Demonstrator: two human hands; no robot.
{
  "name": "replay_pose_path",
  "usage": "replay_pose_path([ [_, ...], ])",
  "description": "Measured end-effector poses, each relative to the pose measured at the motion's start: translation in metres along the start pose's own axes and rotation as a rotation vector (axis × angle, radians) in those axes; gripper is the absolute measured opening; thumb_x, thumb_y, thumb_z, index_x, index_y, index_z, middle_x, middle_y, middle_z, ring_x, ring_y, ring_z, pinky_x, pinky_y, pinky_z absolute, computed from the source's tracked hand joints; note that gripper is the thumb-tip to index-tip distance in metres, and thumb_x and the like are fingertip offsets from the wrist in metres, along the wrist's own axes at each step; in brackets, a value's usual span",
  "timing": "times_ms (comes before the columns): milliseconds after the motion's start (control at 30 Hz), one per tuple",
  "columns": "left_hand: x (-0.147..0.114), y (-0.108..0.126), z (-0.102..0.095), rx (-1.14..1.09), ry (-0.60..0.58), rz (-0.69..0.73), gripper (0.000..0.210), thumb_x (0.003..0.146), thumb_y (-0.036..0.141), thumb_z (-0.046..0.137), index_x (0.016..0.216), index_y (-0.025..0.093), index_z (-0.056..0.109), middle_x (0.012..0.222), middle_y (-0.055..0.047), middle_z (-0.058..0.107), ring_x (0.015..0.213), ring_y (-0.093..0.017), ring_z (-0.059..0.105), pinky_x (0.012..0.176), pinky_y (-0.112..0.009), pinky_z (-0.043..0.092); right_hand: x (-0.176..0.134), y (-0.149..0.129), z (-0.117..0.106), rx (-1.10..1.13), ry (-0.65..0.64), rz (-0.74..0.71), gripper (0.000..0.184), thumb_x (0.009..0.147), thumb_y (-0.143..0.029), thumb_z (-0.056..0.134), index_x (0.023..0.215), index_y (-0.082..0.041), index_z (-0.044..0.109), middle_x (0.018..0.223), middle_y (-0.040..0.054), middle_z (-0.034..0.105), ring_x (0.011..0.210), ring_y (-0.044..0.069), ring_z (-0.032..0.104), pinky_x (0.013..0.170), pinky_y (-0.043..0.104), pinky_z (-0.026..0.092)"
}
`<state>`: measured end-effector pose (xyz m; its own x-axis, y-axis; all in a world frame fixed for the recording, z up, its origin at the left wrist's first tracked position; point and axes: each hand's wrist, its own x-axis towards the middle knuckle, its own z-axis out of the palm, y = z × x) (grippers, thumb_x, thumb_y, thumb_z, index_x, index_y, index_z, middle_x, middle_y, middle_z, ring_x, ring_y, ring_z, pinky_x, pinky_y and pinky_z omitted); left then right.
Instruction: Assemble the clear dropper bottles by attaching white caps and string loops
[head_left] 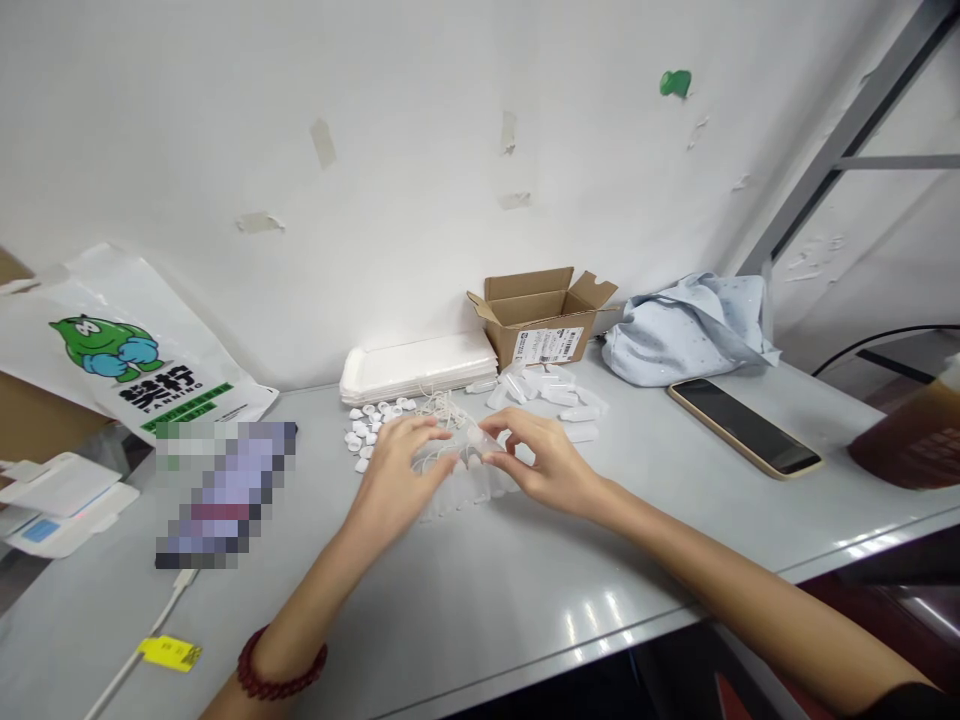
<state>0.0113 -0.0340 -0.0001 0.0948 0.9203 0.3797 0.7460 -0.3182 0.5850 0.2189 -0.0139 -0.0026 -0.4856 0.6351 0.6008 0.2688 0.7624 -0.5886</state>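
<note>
Thumb and fingers of my left hand are apart, over the table beside the white strings; nothing shows between them. My right hand pinches a small translucent plastic piece between thumb and forefinger; its full shape is partly hidden. Below both hands lies a row of clear plastic tubes, with thin loops of string at their upper ends. Small white caps are scattered left of my left hand. Beyond my right hand is a loose pile of more clear tubes.
Against the wall stand a stack of white envelopes, an open cardboard box and a light blue cloth bag. A phone and a drink cup are rightward. Leftward lie a pixelated device, its cable and a printed bag.
</note>
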Motion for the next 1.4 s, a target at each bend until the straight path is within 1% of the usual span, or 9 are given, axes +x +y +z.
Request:
replay_pose_path([
  [133,0.009,-0.030,-0.016,0.228,0.127,0.001,0.020,0.079,0.030,0.053,0.087,0.023,0.070,0.099,-0.007,0.070,0.104,-0.032,0.055,0.091,-0.050,0.042,0.001,0.002,-0.001,-0.003,-0.009,0.061,0.016,0.087,-0.023,0.055,0.102,-0.017,0.058,0.089,0.0067,0.064,0.072,0.015,0.058,0.061,0.029,0.053],
  [200,0.012,-0.041,-0.021,0.311,0.134,-0.026,0.022,0.079,0.026,0.050,0.086,0.022,0.070,0.095,-0.009,0.071,0.102,-0.034,0.055,0.088,-0.050,0.043,0.001,0.003,-0.002,-0.010,-0.012,0.081,0.017,0.087,-0.022,0.055,0.103,-0.017,0.058,0.090,0.0073,0.064,0.074,0.016,0.059,0.061,0.030,0.053],
  [500,0.014,-0.054,-0.006,0.274,-0.047,0.072,0.020,0.082,0.028,0.052,0.090,0.025,0.070,0.099,-0.005,0.072,0.097,-0.031,0.056,0.085,-0.046,0.043,0.001,0.010,-0.001,-0.036,-0.019,0.069,0.020,0.086,-0.018,0.054,0.106,-0.015,0.058,0.092,0.0094,0.063,0.081,0.018,0.059,0.062,0.031,0.052],
  [733,0.019,-0.051,-0.002,0.347,-0.159,0.009,0.026,0.084,0.027,0.047,0.096,0.020,0.069,0.101,-0.007,0.072,0.103,-0.030,0.053,0.088,-0.046,0.042,0.001,0.011,0.001,-0.050,-0.033,0.032,0.021,0.085,-0.013,0.052,0.105,-0.015,0.057,0.093,0.0092,0.063,0.082,0.018,0.059,0.064,0.029,0.052],
  [867,0.019,-0.045,-0.001,0.363,-0.166,0.001,0.027,0.084,0.026,0.047,0.099,0.018,0.068,0.103,-0.008,0.071,0.105,-0.031,0.052,0.087,-0.046,0.043,0.004,0.013,-0.004,-0.066,-0.017,0.173,0.020,0.082,-0.014,0.053,0.101,-0.014,0.059,0.091,0.0089,0.063,0.081,0.018,0.059,0.063,0.029,0.050],
  [1000,0.016,-0.042,-0.001,0.380,-0.082,0.008,0.030,0.085,0.028,0.046,0.103,0.016,0.066,0.106,-0.011,0.068,0.107,-0.032,0.052,0.088,-0.047,0.043,0.011,0.014,-0.014,-0.055,-0.003,0.449,0.015,0.076,-0.014,0.058,0.091,-0.014,0.060,0.086,0.0071,0.065,0.078,0.018,0.060,0.065,0.030,0.049],
  [1100,0.014,-0.034,0.000,0.311,0.012,0.054,0.027,0.086,0.028,0.047,0.101,0.016,0.066,0.103,-0.011,0.068,0.104,-0.030,0.054,0.088,-0.045,0.045,0.015,0.011,-0.021,0.199,-0.044,0.639,0.015,0.074,-0.017,0.061,0.089,-0.015,0.061,0.087,0.0060,0.066,0.077,0.017,0.062,0.071,0.032,0.049],
  [1233,0.007,-0.010,0.004,0.132,0.071,0.235,0.022,0.087,0.029,0.052,0.102,0.017,0.063,0.101,-0.008,0.068,0.100,-0.024,0.057,0.087,-0.040,0.048,0.016,0.005,-0.023,0.731,-0.140,0.729,0.020,0.074,-0.020,0.063,0.093,-0.015,0.063,0.087,0.0057,0.069,0.079,0.016,0.065,0.080,0.033,0.048],
  [1400,-0.005,0.018,0.016,0.075,0.078,0.446,0.049,0.083,0.032,0.064,0.127,0.016,0.047,0.123,-0.012,0.058,0.116,-0.025,0.050,0.097,-0.043,0.044,0.013,0.003,-0.017,1.083,-0.182,0.772,0.028,0.070,-0.020,0.070,0.096,-0.014,0.063,0.089,0.0066,0.070,0.084,0.018,0.067,0.085,0.035,0.047],
])
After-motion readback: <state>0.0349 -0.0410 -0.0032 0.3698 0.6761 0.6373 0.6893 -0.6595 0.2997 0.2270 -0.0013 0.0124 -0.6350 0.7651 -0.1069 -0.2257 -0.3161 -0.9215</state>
